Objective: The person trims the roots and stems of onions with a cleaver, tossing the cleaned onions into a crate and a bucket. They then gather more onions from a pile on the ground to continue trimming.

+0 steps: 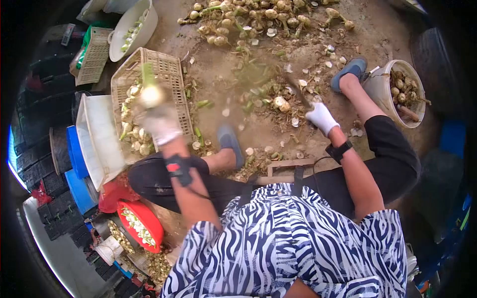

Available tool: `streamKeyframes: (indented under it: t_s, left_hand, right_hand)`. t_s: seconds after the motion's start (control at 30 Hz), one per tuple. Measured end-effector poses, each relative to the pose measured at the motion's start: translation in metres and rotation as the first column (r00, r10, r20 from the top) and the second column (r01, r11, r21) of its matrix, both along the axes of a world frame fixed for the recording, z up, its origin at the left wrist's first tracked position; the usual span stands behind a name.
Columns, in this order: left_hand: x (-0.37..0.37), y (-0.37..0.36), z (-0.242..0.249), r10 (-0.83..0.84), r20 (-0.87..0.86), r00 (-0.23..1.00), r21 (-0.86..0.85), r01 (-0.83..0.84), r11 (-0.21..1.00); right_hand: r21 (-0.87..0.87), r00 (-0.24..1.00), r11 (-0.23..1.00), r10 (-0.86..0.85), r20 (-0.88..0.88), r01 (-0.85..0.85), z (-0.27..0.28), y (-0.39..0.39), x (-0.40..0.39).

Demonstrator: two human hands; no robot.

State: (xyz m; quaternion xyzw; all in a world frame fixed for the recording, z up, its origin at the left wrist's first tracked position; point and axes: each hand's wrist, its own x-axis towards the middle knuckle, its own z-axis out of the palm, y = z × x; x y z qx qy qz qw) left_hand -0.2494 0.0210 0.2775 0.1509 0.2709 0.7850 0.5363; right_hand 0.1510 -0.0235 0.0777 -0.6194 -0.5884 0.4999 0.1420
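Observation:
My left hand [163, 125], in a white glove and blurred by motion, is closed on a pale bulb [151, 96] with a short green stem pointing away from me. It is over the near part of a beige plastic crate [171, 67], in which several trimmed bulbs [130, 111] lie. My right hand [323, 118], also gloved in white, is closed round what looks like a knife [296, 92]. Its dark, blurred blade points up and left over the littered ground. A loose bulb [281, 104] lies on the ground just left of the blade.
A heap of rooted bulbs [248, 17] lies ahead, with cut stems and peelings nearer me. At right is a white bucket [382, 94] of bulbs. At left are a white basin [151, 25], a white tub [102, 139] and a red basin [156, 226]. My shoes flank the scraps.

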Motion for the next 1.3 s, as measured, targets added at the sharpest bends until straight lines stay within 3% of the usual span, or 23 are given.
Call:
streamKeyframes:
  t_s: [0.03, 0.07, 0.1, 0.17, 0.2, 0.23, 0.27, 0.33, 0.43, 0.5, 0.57, 0.63, 0.7, 0.77, 0.83, 0.97, 1.0, 1.03, 1.07, 1.1, 1.17, 1.23, 1.3]
  left_hand:
    - [-0.014, -0.006, 0.025, -0.047, 0.091, 0.995, 0.037, 0.044, 0.998]
    - [-0.042, -0.005, 0.022, 0.142, 0.057, 0.988, 0.116, -0.147, 0.982]
    - [-0.059, -0.012, 0.017, 0.149, 0.185, 0.971, 0.12, -0.173, 0.978]
    - [-0.08, -0.019, -0.002, -0.188, 0.432, 0.882, 0.003, 0.208, 0.978]
    - [-0.066, -0.016, -0.015, -0.082, 0.28, 0.956, -0.163, 0.132, 0.978]
    - [-0.052, -0.015, -0.031, 0.005, 0.103, 0.995, -0.316, 0.028, 0.948]
    - [-0.048, -0.016, -0.053, -0.147, 0.113, 0.983, -0.228, 0.17, 0.959]
    - [-0.013, -0.017, -0.073, -0.138, -0.08, 0.987, -0.375, 0.098, 0.922]
    - [-0.001, -0.029, -0.085, -0.233, -0.044, 0.971, -0.528, 0.176, 0.831]
    - [-0.003, -0.026, -0.075, -0.296, -0.064, 0.953, -0.509, 0.224, 0.831]
    - [-0.003, -0.031, -0.062, -0.208, -0.21, 0.955, -0.57, 0.053, 0.82]
    - [-0.003, -0.036, -0.044, -0.127, -0.218, 0.968, -0.571, -0.02, 0.82]
    - [0.004, -0.041, -0.013, -0.133, -0.405, 0.905, -0.461, -0.077, 0.884]
    - [0.001, -0.048, 0.007, -0.13, -0.494, 0.86, -0.387, -0.084, 0.918]
    - [0.01, -0.057, 0.041, -0.102, -0.693, 0.714, -0.327, -0.184, 0.927]
    - [0.026, -0.088, 0.11, -0.043, -0.841, 0.539, -0.185, -0.212, 0.96]
    - [0.037, -0.096, 0.131, -0.019, -0.883, 0.469, -0.138, -0.22, 0.966]
    - [0.05, -0.106, 0.148, 0.003, -0.916, 0.401, -0.118, -0.276, 0.954]
    - [0.041, -0.117, 0.149, 0.045, -0.996, -0.071, 0.068, -0.365, 0.929]
    - [0.069, -0.121, 0.167, 0.066, -0.993, 0.094, 0.019, -0.438, 0.899]
    - [0.058, -0.138, 0.17, 0.191, -0.98, 0.056, 0.138, -0.505, 0.852]
    - [0.029, -0.142, 0.159, 0.176, -0.984, -0.011, 0.156, -0.525, 0.837]
    - [0.003, -0.133, 0.14, 0.13, -0.991, 0.035, 0.085, -0.585, 0.807]
  right_hand:
    - [0.071, 0.997, 0.995, -0.068, 0.041, 0.065, -0.029, 0.008, 0.003]
    - [0.036, 0.994, 0.994, -0.108, 0.031, 0.107, -0.028, 0.018, 0.001]
    - [-0.005, 0.988, 0.988, -0.152, 0.023, 0.152, -0.026, 0.023, -0.003]
    - [0.058, 0.986, 0.985, -0.164, -0.008, 0.164, -0.045, 0.023, -0.021]
    - [0.209, 0.985, 0.964, -0.17, 0.008, 0.165, -0.06, 0.022, -0.042]
    - [0.209, 0.99, 0.972, -0.128, 0.067, 0.111, -0.073, 0.017, -0.054]
    - [0.191, 0.987, 0.982, -0.036, 0.156, 0.006, -0.069, 0.015, -0.069]
    - [0.175, 0.939, 0.973, 0.083, 0.335, -0.149, -0.072, 0.01, -0.094]
    - [0.213, 0.865, 0.941, 0.132, 0.483, -0.263, -0.088, 0.001, -0.105]
    - [0.16, 0.904, 0.961, 0.145, 0.402, -0.225, -0.08, 0.006, -0.107]
    - [0.17, 0.934, 0.966, 0.13, 0.334, -0.195, -0.075, 0.011, -0.113]
    - [0.191, 0.961, 0.967, 0.116, 0.249, -0.166, -0.067, 0.016, -0.12]
    - [0.158, 0.984, 0.976, 0.132, 0.116, -0.15, -0.073, 0.014, -0.117]
    - [0.16, 0.978, 0.97, 0.161, 0.133, -0.182, -0.07, 0.006, -0.116]
    - [0.007, 0.985, 0.99, 0.141, 0.102, -0.142, -0.047, -0.008, -0.115]
    - [-0.027, 0.967, 0.966, 0.256, -0.02, -0.256, -0.061, -0.043, -0.135]
    - [0.021, 0.954, 0.983, 0.183, -0.237, -0.184, -0.059, -0.052, -0.15]
    - [0.054, 0.931, 0.933, 0.358, -0.066, -0.355, -0.059, -0.055, -0.154]
    - [0.051, 0.903, 0.924, 0.38, -0.199, -0.378, -0.066, -0.066, -0.163]
    - [0.024, 0.815, 0.868, 0.475, -0.332, -0.496, -0.042, -0.068, -0.163]
    - [-0.139, 0.83, 0.945, 0.182, -0.526, -0.296, -0.028, -0.06, -0.153]
    - [0.27, 0.998, 0.962, 0.023, 0.053, -0.037, -0.032, -0.021, -0.127]
    - [0.131, 0.944, 0.971, -0.229, 0.238, 0.202, -0.007, 0.021, -0.077]
